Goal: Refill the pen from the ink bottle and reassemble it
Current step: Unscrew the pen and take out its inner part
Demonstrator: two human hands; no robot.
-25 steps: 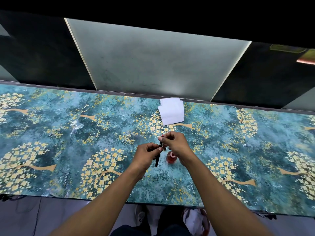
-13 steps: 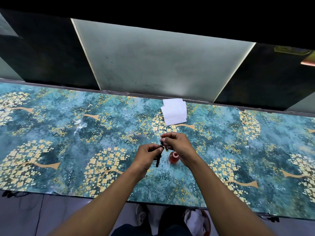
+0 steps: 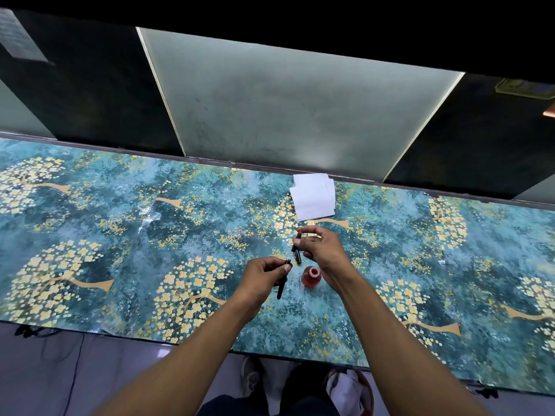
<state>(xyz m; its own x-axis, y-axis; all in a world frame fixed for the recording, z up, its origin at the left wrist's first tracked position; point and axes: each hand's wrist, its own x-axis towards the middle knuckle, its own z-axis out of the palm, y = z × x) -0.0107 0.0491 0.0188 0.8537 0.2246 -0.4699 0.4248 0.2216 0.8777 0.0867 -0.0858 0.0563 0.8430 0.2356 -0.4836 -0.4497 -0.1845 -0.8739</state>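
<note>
My left hand (image 3: 264, 279) grips a black pen barrel (image 3: 281, 288); its open end points up by my thumb and its tail hangs down toward me. My right hand (image 3: 322, 250) pinches the pen's other black section (image 3: 297, 247) between thumb and fingers, a short way above and right of the barrel. The two pen parts are apart. A small red ink bottle (image 3: 311, 276) stands open on the table between my wrists, just below my right hand.
The table (image 3: 120, 235) wears a teal cloth with golden trees. White paper sheets (image 3: 313, 196) lie near its far edge, beyond my hands. A dark wall with a pale panel rises behind. Shoes and a bag show on the floor below the near edge.
The pen has come apart: my hands, together before, have separated, the right lifting one section up and away while the left keeps the barrel.
</note>
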